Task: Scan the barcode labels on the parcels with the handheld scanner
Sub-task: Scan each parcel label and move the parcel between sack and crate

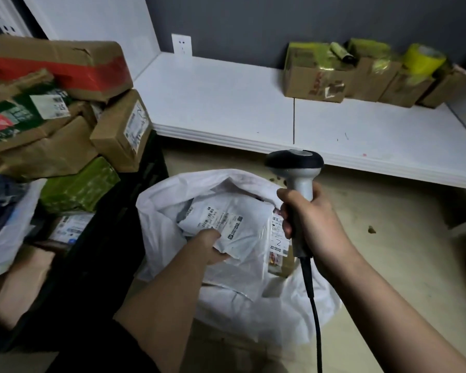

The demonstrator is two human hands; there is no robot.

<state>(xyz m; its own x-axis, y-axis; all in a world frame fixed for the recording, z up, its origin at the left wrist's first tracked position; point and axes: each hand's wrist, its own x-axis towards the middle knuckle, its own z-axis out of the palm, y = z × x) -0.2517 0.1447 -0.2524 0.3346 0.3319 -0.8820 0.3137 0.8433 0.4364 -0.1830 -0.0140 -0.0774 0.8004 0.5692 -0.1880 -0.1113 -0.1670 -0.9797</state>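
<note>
Down on the beige floor (388, 265), a large white sack (226, 305) sits open between the person's arms, its mouth facing up. Inside lies a white mailer parcel (242, 227) with a printed barcode label (221, 218) turned upward. The left hand (210, 246) reaches into the sack, its grip pinching the near edge of that parcel, thumb on top. Just beside it, at the right side of the sack's mouth, a second parcel (277, 243) stands on edge with its own label showing a handwritten mark.

The right hand (312, 224) has its grip wrapped firmly round the grey handle of the handheld scanner (296, 179), whose dark head points away from the person, above the sack's far rim. A black cable (314, 305) hangs from the base of the handle and runs down out of view.

Beyond the sack, a white tabletop (226, 103) stretches along a dark grey wall (253, 20), with a white power socket (181, 44) at the corner where the wall turns pale. At the far right end of the tabletop stands a row of brown cardboard boxes (361, 74) wrapped in yellow-green tape. To the left, a dark crate (113, 251) holds a heaped pile of cartons (51, 109), one banded with red tape, others bearing shipping labels, and a green-wrapped package (78, 187) lies lower in the heap. Small bits of debris dot the floor near the tabletop's edge.
</note>
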